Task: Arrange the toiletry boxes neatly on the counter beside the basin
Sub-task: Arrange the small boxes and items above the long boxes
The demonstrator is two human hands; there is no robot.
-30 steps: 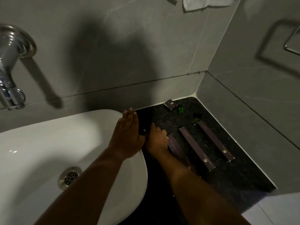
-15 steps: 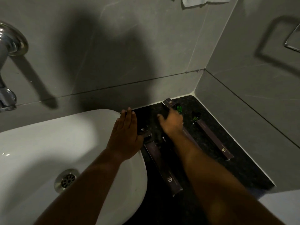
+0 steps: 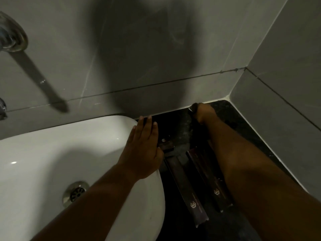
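Nearest you, two long toiletry boxes lay on the dark counter [image 3: 243,119] beside the basin [image 3: 69,153]: the left long box [image 3: 187,190] and the right long box [image 3: 206,176] ran roughly parallel, near each other, the right one partly hidden under your right forearm. Your left hand [image 3: 142,150] rested flat and released, palm down, over the basin's rim, its thumb side touching a small box [image 3: 166,145] at the far end of the left long box. Farther back, by the wall, your right hand [image 3: 203,113] was clenched around another small box [image 3: 193,107]. To do this step well, you would have wanted to keep that grip light and set the box square to the long ones. The low light blurred the far corner.
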